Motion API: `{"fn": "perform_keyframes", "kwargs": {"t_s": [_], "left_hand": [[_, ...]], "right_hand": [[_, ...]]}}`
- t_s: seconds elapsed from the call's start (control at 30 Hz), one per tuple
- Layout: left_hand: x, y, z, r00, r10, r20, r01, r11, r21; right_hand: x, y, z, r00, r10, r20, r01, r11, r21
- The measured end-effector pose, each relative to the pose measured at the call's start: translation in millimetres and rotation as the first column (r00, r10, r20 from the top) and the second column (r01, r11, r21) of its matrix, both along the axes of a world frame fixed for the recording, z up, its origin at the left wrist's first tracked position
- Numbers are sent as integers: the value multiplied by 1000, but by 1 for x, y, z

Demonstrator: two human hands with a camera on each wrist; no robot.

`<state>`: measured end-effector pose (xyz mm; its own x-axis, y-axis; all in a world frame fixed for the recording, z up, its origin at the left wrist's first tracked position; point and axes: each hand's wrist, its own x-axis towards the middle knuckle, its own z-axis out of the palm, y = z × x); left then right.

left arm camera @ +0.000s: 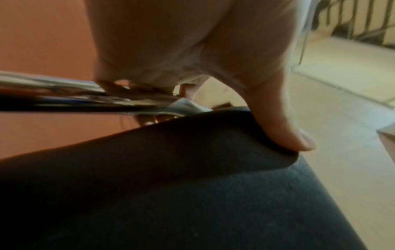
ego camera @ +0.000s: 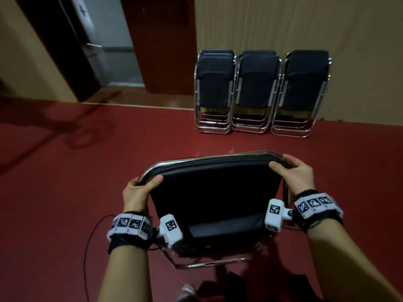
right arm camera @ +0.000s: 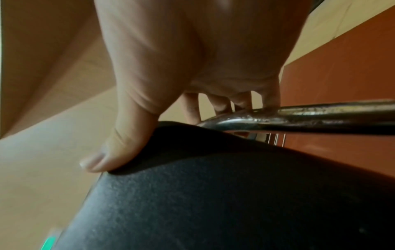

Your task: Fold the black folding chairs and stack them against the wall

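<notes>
A folded black chair (ego camera: 216, 192) with a chrome frame is held in front of me above the red floor. My left hand (ego camera: 139, 188) grips its top left corner, thumb on the black pad (left arm camera: 192, 186), fingers curled round the chrome tube (left arm camera: 64, 94). My right hand (ego camera: 294, 171) grips the top right corner the same way, thumb pressing the pad (right arm camera: 235, 194), fingers wrapped over the tube (right arm camera: 310, 116). Three stacks of folded black chairs (ego camera: 259, 92) lean against the beige wall (ego camera: 305, 25) ahead.
Red floor (ego camera: 109, 160) lies open between me and the stacks. An open doorway (ego camera: 113, 44) with a dark red door panel (ego camera: 161, 44) is at the back left. A thin black cable (ego camera: 89, 247) trails from my left wrist.
</notes>
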<state>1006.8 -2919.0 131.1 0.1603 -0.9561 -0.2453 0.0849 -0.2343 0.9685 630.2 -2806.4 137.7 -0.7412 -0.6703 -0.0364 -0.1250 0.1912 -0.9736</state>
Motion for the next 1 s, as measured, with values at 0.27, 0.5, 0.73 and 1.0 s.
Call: {"fn": "perform_keyframes", "kwargs": {"t_s": [0.27, 0.5, 0.73, 1.0], "left_hand": [[-104, -178, 12, 970, -244, 9, 244, 970, -16], [-230, -306, -5, 951, -308, 27, 307, 951, 31], [-343, -402, 2, 959, -284, 13, 283, 958, 37], [-460, -541, 1, 943, -332, 12, 332, 943, 28]], "right_hand": [[-69, -97, 3, 967, -252, 23, 252, 968, 10], [-180, -206, -16, 942, -332, 42, 332, 943, 13], [-298, -319, -3, 956, -294, -1, 294, 955, 27], [-406, -440, -5, 942, -336, -17, 336, 941, 35]]}}
